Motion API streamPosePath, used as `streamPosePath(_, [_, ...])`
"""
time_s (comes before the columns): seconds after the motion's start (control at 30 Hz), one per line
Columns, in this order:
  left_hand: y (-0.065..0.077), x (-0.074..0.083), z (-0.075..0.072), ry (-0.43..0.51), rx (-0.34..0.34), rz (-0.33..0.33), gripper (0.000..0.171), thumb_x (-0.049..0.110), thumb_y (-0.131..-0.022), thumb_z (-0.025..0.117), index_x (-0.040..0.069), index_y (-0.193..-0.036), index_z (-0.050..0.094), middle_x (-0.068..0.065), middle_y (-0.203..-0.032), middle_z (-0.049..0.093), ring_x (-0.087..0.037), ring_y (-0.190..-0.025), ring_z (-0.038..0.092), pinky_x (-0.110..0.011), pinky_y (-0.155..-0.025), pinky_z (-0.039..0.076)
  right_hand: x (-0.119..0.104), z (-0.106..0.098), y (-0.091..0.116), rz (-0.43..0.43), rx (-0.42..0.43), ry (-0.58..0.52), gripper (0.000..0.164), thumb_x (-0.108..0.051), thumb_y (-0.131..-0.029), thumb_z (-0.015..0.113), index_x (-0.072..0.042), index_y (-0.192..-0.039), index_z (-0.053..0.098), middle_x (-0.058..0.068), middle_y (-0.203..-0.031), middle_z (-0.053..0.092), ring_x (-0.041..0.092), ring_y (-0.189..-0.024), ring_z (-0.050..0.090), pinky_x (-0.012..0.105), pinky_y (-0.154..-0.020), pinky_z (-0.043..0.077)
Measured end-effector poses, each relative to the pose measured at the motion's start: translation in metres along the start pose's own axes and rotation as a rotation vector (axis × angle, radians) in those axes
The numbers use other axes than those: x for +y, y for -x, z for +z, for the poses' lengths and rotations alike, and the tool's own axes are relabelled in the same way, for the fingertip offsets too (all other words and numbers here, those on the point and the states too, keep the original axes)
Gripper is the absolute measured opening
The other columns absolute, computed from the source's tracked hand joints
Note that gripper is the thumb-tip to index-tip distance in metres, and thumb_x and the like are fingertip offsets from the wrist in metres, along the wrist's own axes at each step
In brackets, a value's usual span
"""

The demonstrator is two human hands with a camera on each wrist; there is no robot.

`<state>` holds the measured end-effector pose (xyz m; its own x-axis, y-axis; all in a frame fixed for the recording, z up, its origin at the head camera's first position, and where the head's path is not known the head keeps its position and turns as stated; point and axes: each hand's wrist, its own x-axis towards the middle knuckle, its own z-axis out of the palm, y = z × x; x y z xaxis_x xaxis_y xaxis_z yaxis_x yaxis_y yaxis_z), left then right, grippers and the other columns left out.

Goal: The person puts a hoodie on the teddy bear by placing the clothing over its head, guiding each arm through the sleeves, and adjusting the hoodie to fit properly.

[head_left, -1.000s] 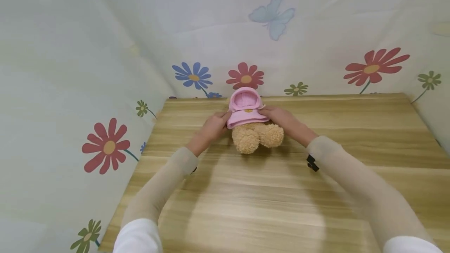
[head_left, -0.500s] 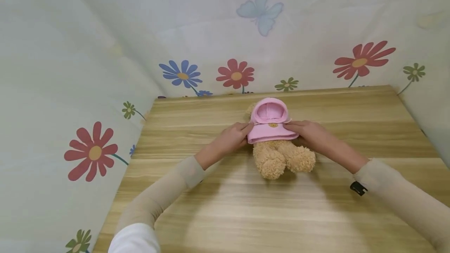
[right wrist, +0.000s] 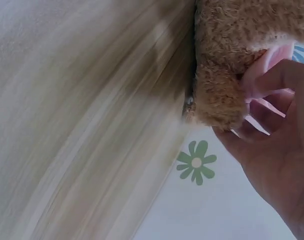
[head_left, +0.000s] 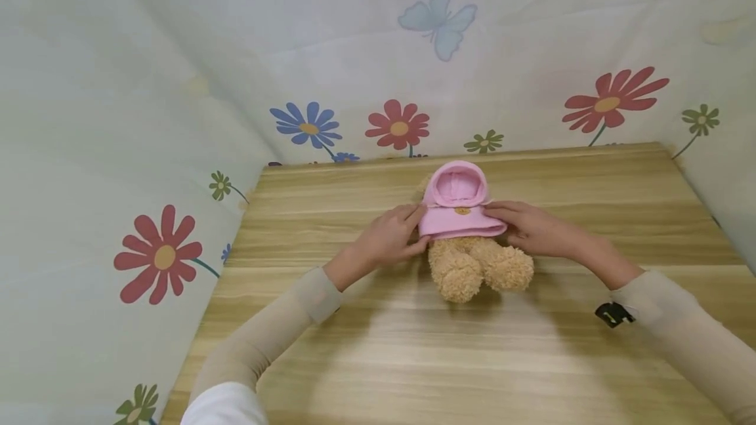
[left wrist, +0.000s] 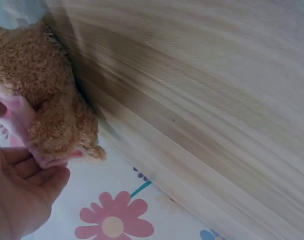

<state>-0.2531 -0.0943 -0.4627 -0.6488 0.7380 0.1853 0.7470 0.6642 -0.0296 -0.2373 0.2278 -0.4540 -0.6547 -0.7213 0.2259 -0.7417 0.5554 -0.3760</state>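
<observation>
A curly tan plush toy (head_left: 457,274) lies on the wooden table (head_left: 425,353), its legs toward me. It wears a pink hoodie (head_left: 455,223) with a small yellow-brown patch; the hood stands up with its opening facing me, and the toy's face is hidden. My left hand (head_left: 390,236) holds the hoodie's left side, thumb by the hem; the cloth lies between thumb and fingers in the left wrist view. On the other side my right hand (head_left: 540,228) pinches the hoodie's lower edge between thumb and fingers, clearest in the right wrist view (right wrist: 287,125).
A pale wall covering (head_left: 354,38) with printed flowers and a butterfly rises behind the table and along its left side. The table's back edge (head_left: 549,153) runs just beyond the toy. A black strap piece (head_left: 614,314) hangs at my right wrist.
The toy and both hands have shifted right and nearer in the head view, which has also turned slightly. The left thumb has spread down to the hem, and the right hand's fingers have opened out along it.
</observation>
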Motion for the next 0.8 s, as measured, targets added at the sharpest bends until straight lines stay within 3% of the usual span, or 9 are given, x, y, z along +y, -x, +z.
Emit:
streamPosePath(0.13, [-0.011,0.005,-0.006,-0.030,0.050,0.003,0.065,0.046,-0.093,0.046,0.000,-0.140,0.042,-0.014,-0.134,0.052,-0.027,-0.125,0.048,-0.036,-0.107,0.034,0.000,-0.008,0.000,0.033,-0.008,-0.003,0.051,-0.011,-0.088,0.061,0.005,-0.134,0.048,0.024,-0.138,0.044,0.042,-0.125,0.042,0.055,-0.100,0.036])
streamPosePath(0.27, [-0.025,0.011,-0.011,-0.121,0.091,0.045,0.058,0.041,-0.093,0.050,0.001,-0.135,0.048,-0.012,-0.133,0.054,-0.026,-0.124,0.049,-0.037,-0.109,0.031,-0.001,-0.009,-0.007,0.053,0.026,0.018,0.048,-0.016,-0.087,0.065,0.004,-0.129,0.053,0.023,-0.134,0.049,0.034,-0.113,0.054,0.048,-0.093,0.045])
streamPosePath(0.37, [-0.032,0.018,-0.013,-0.158,0.088,0.061,0.053,0.037,-0.093,0.052,0.001,-0.132,0.052,-0.011,-0.130,0.057,-0.024,-0.122,0.051,-0.037,-0.109,0.032,-0.002,-0.008,-0.011,0.075,0.048,0.046,0.043,-0.015,-0.086,0.066,0.003,-0.124,0.058,0.022,-0.130,0.053,0.032,-0.105,0.060,0.045,-0.087,0.049])
streamPosePath(0.5, [-0.038,0.026,-0.017,-0.137,0.044,0.035,0.046,0.031,-0.095,0.052,0.002,-0.130,0.054,-0.011,-0.126,0.059,-0.023,-0.117,0.054,-0.037,-0.106,0.035,-0.001,-0.007,-0.014,0.113,0.076,0.079,0.033,-0.010,-0.085,0.067,0.000,-0.117,0.064,0.018,-0.119,0.062,0.031,-0.101,0.062,0.045,-0.084,0.050])
streamPosePath(0.63, [-0.044,0.026,-0.021,-0.101,0.022,-0.022,0.031,0.025,-0.096,0.050,0.007,-0.119,0.060,-0.005,-0.112,0.064,-0.021,-0.101,0.060,-0.034,-0.091,0.047,-0.001,-0.009,-0.018,0.142,0.101,0.094,0.022,-0.006,-0.084,0.067,-0.006,-0.106,0.070,0.008,-0.099,0.070,0.018,-0.081,0.064,0.037,-0.072,0.052])
streamPosePath(0.8, [-0.047,0.020,-0.028,-0.039,-0.022,-0.115,0.019,0.021,-0.096,0.048,0.013,-0.107,0.061,-0.002,-0.095,0.065,-0.019,-0.081,0.063,-0.034,-0.066,0.052,-0.001,-0.017,-0.028,0.132,0.119,0.090,0.015,-0.005,-0.084,0.067,-0.008,-0.097,0.072,0.001,-0.082,0.070,0.009,-0.064,0.055,0.031,-0.060,0.047])
